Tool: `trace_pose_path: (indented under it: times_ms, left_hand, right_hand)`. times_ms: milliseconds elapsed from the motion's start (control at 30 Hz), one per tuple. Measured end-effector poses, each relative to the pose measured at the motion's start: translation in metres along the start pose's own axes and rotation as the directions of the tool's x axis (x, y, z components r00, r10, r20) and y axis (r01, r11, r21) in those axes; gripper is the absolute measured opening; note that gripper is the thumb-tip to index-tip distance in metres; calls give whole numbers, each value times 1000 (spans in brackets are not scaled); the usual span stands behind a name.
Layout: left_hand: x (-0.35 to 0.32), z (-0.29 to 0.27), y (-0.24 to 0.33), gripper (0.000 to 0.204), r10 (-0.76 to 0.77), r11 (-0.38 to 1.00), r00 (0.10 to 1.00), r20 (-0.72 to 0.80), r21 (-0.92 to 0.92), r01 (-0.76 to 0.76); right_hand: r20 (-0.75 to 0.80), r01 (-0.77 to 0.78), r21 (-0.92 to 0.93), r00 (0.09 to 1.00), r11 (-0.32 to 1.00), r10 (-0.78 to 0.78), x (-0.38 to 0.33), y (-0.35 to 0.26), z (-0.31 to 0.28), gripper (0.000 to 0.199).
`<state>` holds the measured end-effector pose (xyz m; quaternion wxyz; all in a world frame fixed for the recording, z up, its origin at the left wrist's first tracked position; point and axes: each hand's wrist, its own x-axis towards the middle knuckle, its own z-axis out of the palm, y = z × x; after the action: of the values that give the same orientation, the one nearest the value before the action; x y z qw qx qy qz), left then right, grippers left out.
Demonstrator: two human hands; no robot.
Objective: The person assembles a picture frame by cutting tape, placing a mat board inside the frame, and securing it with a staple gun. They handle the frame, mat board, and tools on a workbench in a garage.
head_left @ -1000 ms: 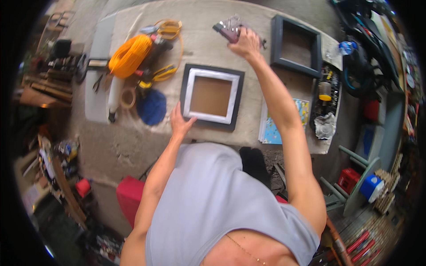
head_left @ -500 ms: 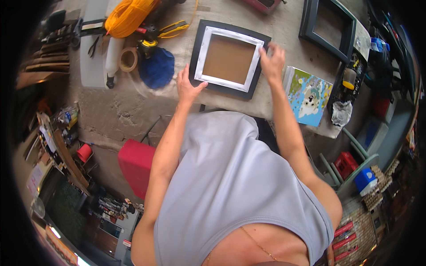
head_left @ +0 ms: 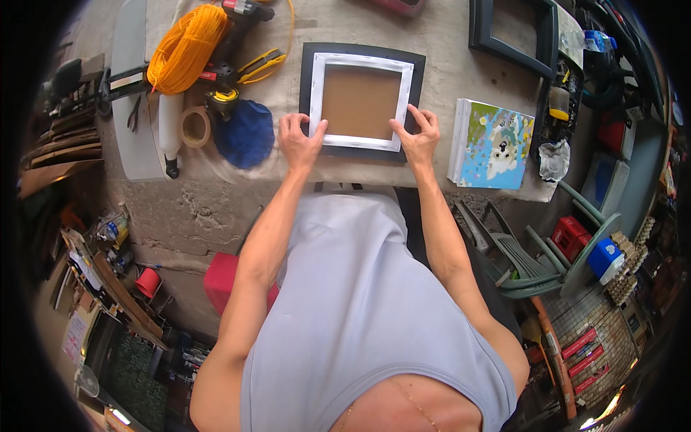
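Note:
A black picture frame (head_left: pixel 363 52) lies flat on the table in front of me. Set inside it is a white-edged canvas (head_left: pixel 360 138), its brown back facing up and its folded border stapled. At the lower left corner, my left hand (head_left: pixel 299 142) grips the edge, thumb on the white border and fingers curled by the black rim. My right hand (head_left: pixel 417 137) holds the lower right corner likewise, its thumb on the white border. The fingers' undersides are hidden. To the right lies a stack of painted canvases (head_left: pixel 502 144), the top one blue and green with a white animal.
Another black frame (head_left: pixel 481 36) rests at the back right. On the left are orange rope (head_left: pixel 188 50), a power drill (head_left: pixel 248 13), yellow-handled pliers (head_left: pixel 260 66), a tape measure (head_left: pixel 223 97), a tape roll (head_left: pixel 195 127), blue cloth (head_left: pixel 246 135) and a white bottle (head_left: pixel 170 115).
My right hand has come down from the frame's upper right side to its lower right corner. My left hand stays at the lower left, fingers now more curled. The view has shifted slightly.

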<state>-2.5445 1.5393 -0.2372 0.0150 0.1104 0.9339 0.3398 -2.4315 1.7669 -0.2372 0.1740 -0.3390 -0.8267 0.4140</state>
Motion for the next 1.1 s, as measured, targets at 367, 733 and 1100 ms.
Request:
trace_pose_path:
  times_ms: [367, 733, 1100]
  left_hand:
    - [-4, 5, -6, 35, 1, 1000, 998, -62, -18, -2]
    - [-3, 5, -3, 34, 10, 999, 994, -107, -47, -16]
    - [-6, 8, -6, 35, -43, 996, 994, -104, -82, 35]
  right_hand:
    - [-53, -25, -11, 998, 1000, 24, 0, -1, 6, 45]
    - [-86, -15, 14, 996, 1000, 16, 0, 0, 6, 42]
    - [-96, -19, 11, 995, 1000, 20, 0, 3, 6, 42]
